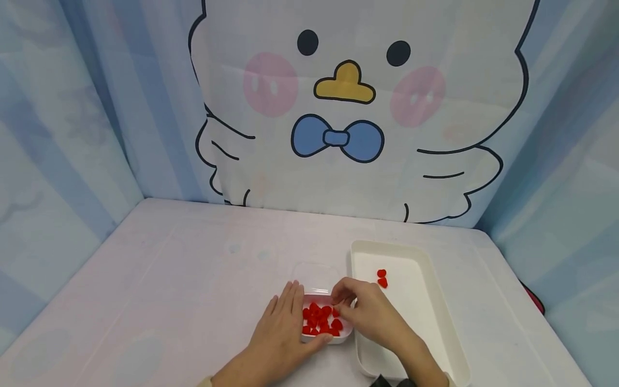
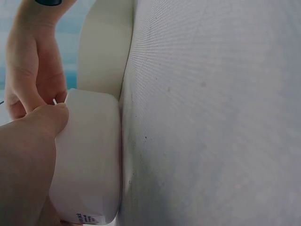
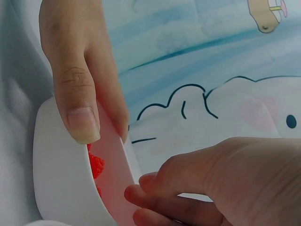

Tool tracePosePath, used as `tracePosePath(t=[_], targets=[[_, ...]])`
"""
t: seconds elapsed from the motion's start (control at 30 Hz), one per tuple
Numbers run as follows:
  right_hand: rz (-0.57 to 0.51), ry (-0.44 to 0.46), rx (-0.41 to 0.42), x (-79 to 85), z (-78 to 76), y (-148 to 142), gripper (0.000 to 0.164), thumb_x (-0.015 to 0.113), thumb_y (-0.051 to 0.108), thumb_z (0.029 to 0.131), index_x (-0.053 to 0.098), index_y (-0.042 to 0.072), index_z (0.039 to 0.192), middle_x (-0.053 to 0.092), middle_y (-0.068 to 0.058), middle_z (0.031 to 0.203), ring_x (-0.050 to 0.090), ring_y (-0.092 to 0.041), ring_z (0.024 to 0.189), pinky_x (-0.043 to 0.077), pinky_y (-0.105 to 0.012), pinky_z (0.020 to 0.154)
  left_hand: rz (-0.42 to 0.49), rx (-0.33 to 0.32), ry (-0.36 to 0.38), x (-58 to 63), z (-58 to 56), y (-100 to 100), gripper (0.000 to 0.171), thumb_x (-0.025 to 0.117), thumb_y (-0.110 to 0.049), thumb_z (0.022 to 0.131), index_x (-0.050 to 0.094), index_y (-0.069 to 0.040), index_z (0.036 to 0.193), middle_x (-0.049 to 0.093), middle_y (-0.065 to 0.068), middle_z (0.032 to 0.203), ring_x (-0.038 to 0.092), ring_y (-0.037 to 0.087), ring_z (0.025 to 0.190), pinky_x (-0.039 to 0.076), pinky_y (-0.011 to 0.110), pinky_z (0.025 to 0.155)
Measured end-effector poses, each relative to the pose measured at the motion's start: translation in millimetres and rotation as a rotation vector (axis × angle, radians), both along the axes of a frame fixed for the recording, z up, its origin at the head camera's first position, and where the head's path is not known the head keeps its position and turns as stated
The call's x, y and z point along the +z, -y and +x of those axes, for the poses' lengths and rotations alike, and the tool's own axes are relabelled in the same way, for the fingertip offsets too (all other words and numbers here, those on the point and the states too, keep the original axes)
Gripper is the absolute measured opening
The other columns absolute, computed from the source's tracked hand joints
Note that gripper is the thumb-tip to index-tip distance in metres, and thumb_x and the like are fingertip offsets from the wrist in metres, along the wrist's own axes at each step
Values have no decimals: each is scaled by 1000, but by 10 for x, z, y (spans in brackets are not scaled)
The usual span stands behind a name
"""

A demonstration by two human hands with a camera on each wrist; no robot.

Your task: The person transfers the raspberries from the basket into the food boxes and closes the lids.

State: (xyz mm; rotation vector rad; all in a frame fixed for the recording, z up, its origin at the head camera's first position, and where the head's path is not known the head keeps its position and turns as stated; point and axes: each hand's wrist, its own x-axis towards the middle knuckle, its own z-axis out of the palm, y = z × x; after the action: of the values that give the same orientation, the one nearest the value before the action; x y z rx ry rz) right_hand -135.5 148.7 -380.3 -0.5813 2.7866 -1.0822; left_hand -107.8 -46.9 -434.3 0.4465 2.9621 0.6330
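A small white box holds several red raspberries; their bumpy surface shows in the right wrist view. Along the box's left side lie the straight fingers of my left hand. Its thumb rests at the near rim. My right hand is over the box's right side, fingers bent and fingertips close together at the opening. One raspberry lies right by those fingertips in the head view. I cannot tell whether the right fingers pinch anything.
A long white tray stands just right of the box, with two raspberries near its far end. Behind the box lies a clear lid. A printed curtain borders the table at the back.
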Motion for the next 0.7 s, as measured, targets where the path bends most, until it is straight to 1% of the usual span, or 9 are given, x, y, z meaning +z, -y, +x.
tracePosePath(t=[0.2, 0.4, 0.63, 0.7], targets=[[-28, 5, -7, 7, -3, -33, 9, 71, 11, 89, 69, 14, 97, 69, 8, 88, 63, -5, 82, 54, -21, 73, 1, 0, 12, 11, -3, -1, 108, 66, -71, 76, 28, -7, 154, 34, 12, 160, 29, 33, 149, 34, 57, 115], [-50, -1, -25, 22, -28, -69, 6, 69, 12, 90, 69, 14, 96, 70, 8, 90, 64, -8, 85, 55, -22, 74, 2, 1, 0, -6, 3, -5, 108, 67, -71, 76, 28, -7, 155, 34, 12, 160, 29, 33, 149, 35, 57, 115], [-51, -11, -86, 31, -81, -172, 7, 69, 13, 91, 69, 13, 98, 71, 7, 91, 65, -9, 86, 55, -23, 77, 12, 9, -4, -16, 9, -10, 109, 69, -70, 75, 28, -7, 154, 34, 12, 160, 29, 33, 149, 35, 57, 115], [-52, -11, -109, 31, -98, -195, 7, 70, 13, 91, 70, 13, 98, 71, 7, 91, 64, -9, 86, 55, -23, 76, 14, 11, 1, -13, 11, -5, 109, 69, -70, 75, 28, -8, 155, 34, 12, 160, 29, 33, 149, 34, 57, 116]])
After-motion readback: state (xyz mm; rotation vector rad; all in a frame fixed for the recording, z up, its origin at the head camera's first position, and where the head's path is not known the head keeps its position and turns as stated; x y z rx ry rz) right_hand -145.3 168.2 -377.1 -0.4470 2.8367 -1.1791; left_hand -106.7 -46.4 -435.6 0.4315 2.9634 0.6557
